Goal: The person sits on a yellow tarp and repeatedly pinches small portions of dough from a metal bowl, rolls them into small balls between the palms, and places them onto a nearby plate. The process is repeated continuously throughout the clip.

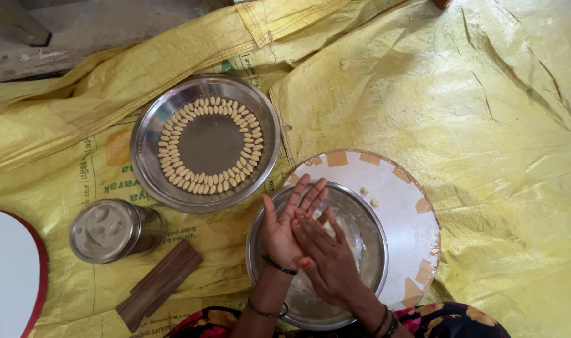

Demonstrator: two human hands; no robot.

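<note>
The left hand (285,228) lies palm up with fingers straight and spread, and the right hand (326,260) is laid flat across it, palm down, fingers together. Whether anything is pressed between the two palms cannot be told. Both hands hover over a round shiny steel bowl (367,235), which sits on the near left part of a round white board with brown tape patches around its rim (401,200). Two small pale dough pieces (369,196) lie on the board just beyond the bowl's far rim.

The board rests on a crinkled yellow woven plastic sheet (498,125) that covers the floor. Toward the sheet's far left stands a wide round steel plate (149,134) holding a ring of small pale oblong dough pieces (204,184) laid side by side around its bare middle. Near the sheet's left edge lies a glass jar with a steel lid (107,230), and just beside it a dark brown wooden slat (160,285). A white round board with a red rim (10,272) shows at the left edge.
</note>
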